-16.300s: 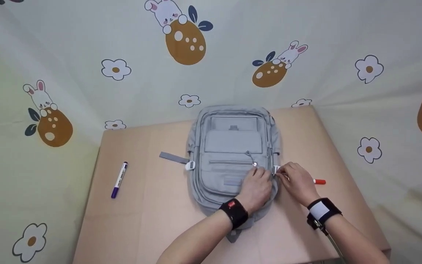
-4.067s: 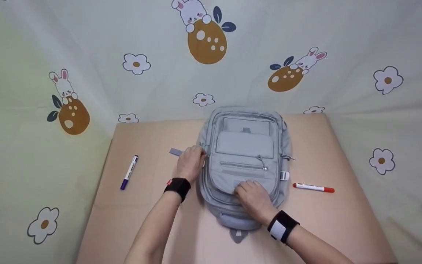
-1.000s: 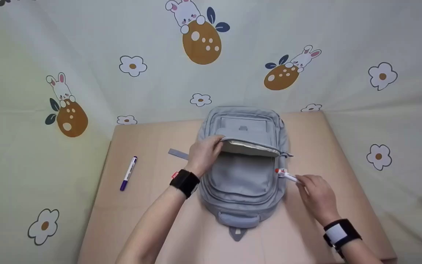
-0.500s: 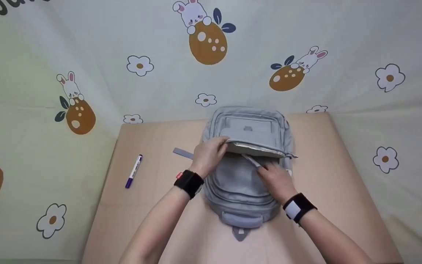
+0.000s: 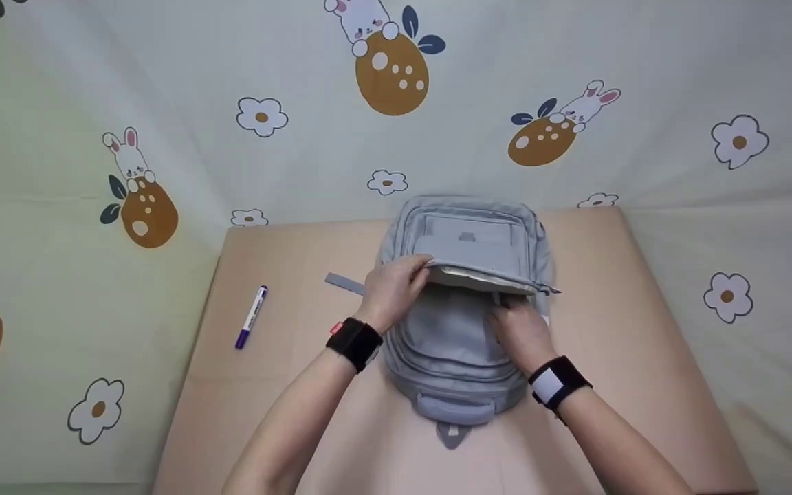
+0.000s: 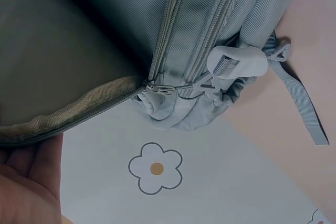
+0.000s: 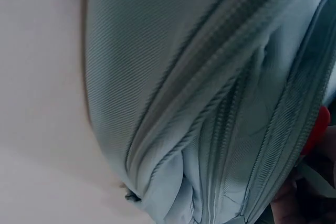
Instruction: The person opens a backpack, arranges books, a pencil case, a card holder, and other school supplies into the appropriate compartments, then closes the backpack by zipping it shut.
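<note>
A grey backpack (image 5: 447, 330) lies on the table with its front pocket unzipped. My left hand (image 5: 390, 289) pinches the edge of the pocket flap (image 5: 471, 275) and holds it raised; the left wrist view shows its fingers (image 6: 46, 163) under the zipped edge. My right hand (image 5: 523, 333) reaches into the opening below the flap, its fingertips partly hidden there. It holds a red-capped marker, whose red end (image 7: 317, 129) shows by the fingers in the right wrist view. Most of the marker is hidden by the bag and hand.
A purple marker (image 5: 251, 316) lies on the table (image 5: 286, 385) left of the bag. A grey strap (image 5: 344, 283) sticks out from the bag's left side. Printed fabric (image 5: 465, 82) hangs behind and beside the table.
The flap, down several seconds ago, is held up now. The red marker, earlier on the table at right, was picked up; my right hand has brought it leftward into the pocket opening.
</note>
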`<state>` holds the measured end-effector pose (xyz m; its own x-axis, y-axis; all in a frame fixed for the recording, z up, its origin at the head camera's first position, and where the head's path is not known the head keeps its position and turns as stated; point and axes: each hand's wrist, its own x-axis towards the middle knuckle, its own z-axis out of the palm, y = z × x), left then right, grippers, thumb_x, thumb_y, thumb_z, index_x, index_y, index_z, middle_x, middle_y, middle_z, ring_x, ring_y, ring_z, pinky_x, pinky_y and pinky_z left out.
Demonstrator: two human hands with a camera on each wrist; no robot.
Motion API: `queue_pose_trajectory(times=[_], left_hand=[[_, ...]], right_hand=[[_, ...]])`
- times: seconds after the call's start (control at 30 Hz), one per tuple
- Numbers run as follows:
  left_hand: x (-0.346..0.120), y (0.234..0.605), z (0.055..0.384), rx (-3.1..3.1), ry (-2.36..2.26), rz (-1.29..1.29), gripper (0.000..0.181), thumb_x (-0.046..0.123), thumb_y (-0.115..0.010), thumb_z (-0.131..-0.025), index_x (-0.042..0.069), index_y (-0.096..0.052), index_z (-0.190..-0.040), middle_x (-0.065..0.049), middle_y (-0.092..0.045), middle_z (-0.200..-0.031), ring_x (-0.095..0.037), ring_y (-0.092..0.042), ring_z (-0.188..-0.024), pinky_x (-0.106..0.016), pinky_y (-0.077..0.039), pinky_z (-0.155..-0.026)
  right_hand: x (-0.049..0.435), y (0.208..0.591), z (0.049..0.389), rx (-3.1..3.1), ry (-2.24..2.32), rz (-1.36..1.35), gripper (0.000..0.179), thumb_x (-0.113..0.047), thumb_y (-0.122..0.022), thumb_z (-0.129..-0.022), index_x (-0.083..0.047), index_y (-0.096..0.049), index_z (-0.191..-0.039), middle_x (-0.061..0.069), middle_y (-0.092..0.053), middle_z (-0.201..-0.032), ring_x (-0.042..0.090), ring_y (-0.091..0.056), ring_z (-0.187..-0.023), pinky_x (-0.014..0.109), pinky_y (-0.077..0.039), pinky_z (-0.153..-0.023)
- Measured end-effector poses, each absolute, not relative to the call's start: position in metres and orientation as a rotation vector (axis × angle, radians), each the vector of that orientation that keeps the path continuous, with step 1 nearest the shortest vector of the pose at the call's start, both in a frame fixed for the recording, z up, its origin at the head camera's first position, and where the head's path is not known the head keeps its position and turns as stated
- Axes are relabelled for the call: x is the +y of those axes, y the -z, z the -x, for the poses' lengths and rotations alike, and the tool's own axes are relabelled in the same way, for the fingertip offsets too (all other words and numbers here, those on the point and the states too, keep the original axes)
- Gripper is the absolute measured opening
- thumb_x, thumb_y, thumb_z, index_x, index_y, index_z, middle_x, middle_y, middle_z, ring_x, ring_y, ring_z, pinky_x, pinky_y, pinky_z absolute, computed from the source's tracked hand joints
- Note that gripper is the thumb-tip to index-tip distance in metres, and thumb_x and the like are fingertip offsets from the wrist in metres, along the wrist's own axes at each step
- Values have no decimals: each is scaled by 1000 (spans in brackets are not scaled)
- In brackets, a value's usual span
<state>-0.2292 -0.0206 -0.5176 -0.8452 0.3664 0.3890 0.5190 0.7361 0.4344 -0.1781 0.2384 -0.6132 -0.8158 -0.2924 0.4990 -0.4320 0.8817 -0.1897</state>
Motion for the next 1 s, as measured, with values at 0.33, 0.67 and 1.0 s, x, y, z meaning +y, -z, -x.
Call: queue_pose_trajectory(times=[0.33, 0.67, 1.0], left_hand=[[-22, 518, 228, -2677, 816, 697, 22, 19, -65, -101, 15, -74, -120, 1, -75, -113, -18, -72, -99, -39, -58, -80], [-26, 520, 225, -2683, 842, 719, 22, 19, -64, -101, 14, -73, -121, 0, -75, -113, -19, -72, -101, -39, -57, -83], [-27, 524, 221, -2706, 854, 729, 25, 19, -63, -102, 13, -72, -125, -3, -74, -119, -21, -71, -106, -40, -57, -87]], right_hand=[[242, 612, 171, -2610, -565, -516, 15, -15, -79, -91, -5, -77, -102, 17, -67, -106, 39, -64, -89, 54, -54, -75], [254, 579, 138, -2117, -529, -766, 21, -11, -67, -92, -3, -76, -109, 7, -67, -93, 25, -60, -75, 38, -49, -62], [270, 555, 166, -2355, -622, -609, 68, -13, -84, -83, -2, -54, -144, 17, -61, -136, 36, -57, -124, 50, -43, -104]])
